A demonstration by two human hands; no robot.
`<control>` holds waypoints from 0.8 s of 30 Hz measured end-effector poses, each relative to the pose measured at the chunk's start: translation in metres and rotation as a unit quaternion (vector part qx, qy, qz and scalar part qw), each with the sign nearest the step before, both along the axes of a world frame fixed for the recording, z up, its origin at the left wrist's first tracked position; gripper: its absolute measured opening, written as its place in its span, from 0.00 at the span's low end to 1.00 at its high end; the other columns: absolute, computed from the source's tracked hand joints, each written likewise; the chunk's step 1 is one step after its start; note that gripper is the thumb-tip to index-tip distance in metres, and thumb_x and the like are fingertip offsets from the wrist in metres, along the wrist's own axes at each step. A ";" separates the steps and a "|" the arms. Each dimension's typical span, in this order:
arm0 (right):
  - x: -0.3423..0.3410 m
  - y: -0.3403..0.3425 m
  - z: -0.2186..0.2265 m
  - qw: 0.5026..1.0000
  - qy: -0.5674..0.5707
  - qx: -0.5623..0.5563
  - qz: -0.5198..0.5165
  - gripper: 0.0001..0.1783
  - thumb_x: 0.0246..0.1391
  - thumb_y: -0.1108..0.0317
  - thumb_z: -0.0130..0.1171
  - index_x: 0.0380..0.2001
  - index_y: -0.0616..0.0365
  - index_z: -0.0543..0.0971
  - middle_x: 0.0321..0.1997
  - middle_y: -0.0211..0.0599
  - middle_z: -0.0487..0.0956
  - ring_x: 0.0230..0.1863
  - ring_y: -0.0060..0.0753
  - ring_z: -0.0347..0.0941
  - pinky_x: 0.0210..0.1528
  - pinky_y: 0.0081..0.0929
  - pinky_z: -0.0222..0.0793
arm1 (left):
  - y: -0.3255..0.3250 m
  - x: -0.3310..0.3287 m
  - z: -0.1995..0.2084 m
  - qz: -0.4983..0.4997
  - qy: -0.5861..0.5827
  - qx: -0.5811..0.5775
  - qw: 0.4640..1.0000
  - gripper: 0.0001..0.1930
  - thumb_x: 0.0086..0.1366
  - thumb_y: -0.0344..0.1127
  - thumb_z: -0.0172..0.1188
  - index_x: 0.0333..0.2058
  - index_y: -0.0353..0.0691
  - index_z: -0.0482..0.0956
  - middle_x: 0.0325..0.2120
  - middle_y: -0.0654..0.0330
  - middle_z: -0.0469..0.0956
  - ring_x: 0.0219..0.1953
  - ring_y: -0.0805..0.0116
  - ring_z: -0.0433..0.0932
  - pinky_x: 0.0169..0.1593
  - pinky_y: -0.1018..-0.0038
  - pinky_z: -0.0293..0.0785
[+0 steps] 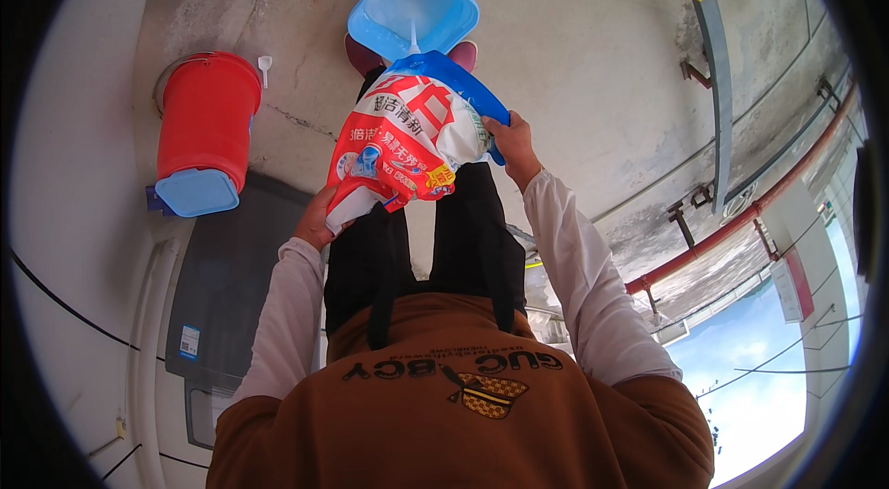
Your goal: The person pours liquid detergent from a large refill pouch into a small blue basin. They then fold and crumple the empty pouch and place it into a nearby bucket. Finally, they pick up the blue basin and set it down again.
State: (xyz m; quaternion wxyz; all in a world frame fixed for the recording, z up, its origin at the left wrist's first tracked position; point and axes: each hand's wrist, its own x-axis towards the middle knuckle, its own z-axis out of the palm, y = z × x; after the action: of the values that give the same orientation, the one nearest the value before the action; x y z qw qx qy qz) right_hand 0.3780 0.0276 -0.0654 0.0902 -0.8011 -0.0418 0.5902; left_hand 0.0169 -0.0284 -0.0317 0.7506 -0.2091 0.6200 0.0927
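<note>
Both hands hold a red, white and blue plastic bag of washing powder point(394, 132) tilted over a light blue basin point(458, 3). My left hand point(319, 219) is closed round the bag's lower left corner. At the upper right, my right hand point(515, 148) grips its blue edge. A thin white stream point(414, 33) drops from the bag's far end into the basin. Whitish stuff shows on the bottom of the basin, which stands on the floor by the tips of my shoes point(463, 55).
On the left stands a red bucket point(206, 114) with a wire handle and a light blue square piece point(197, 193) at its near end. A white scoop point(265, 70) lies beside it on the concrete floor point(574, 35). A metal rail point(718, 72) and a red pipe point(713, 244) run along the right.
</note>
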 end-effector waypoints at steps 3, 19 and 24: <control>-0.001 0.002 0.002 1.000 -0.001 -0.006 -0.001 0.19 0.48 0.67 0.61 0.41 0.67 0.72 0.36 0.40 0.77 0.33 0.27 0.73 0.39 0.26 0.69 | -0.001 0.000 -0.002 0.002 0.001 0.002 1.000 0.17 0.60 0.48 0.54 0.44 0.45 0.72 0.32 0.61 0.79 0.27 0.70 0.78 0.23 0.76 0.73; 0.000 0.004 0.006 1.000 -0.001 0.005 -0.003 0.19 0.48 0.68 0.60 0.41 0.68 0.72 0.36 0.39 0.77 0.33 0.27 0.73 0.38 0.25 0.69 | 0.001 0.002 -0.001 -0.008 -0.006 0.000 1.000 0.17 0.60 0.48 0.54 0.44 0.47 0.72 0.33 0.63 0.79 0.29 0.71 0.79 0.25 0.75 0.73; 0.000 0.007 0.009 1.000 -0.012 0.006 0.025 0.18 0.49 0.67 0.60 0.41 0.68 0.72 0.35 0.39 0.77 0.33 0.26 0.73 0.38 0.25 0.69 | -0.005 -0.001 -0.007 0.002 -0.024 0.006 1.000 0.17 0.60 0.48 0.54 0.44 0.46 0.72 0.32 0.62 0.79 0.28 0.71 0.79 0.25 0.75 0.74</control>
State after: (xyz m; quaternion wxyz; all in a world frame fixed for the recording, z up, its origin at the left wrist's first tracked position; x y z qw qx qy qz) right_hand 0.3783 0.0346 -0.0569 0.0795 -0.8062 -0.0665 0.5825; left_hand 0.0159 -0.0338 -0.0387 0.7665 -0.2077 0.6006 0.0925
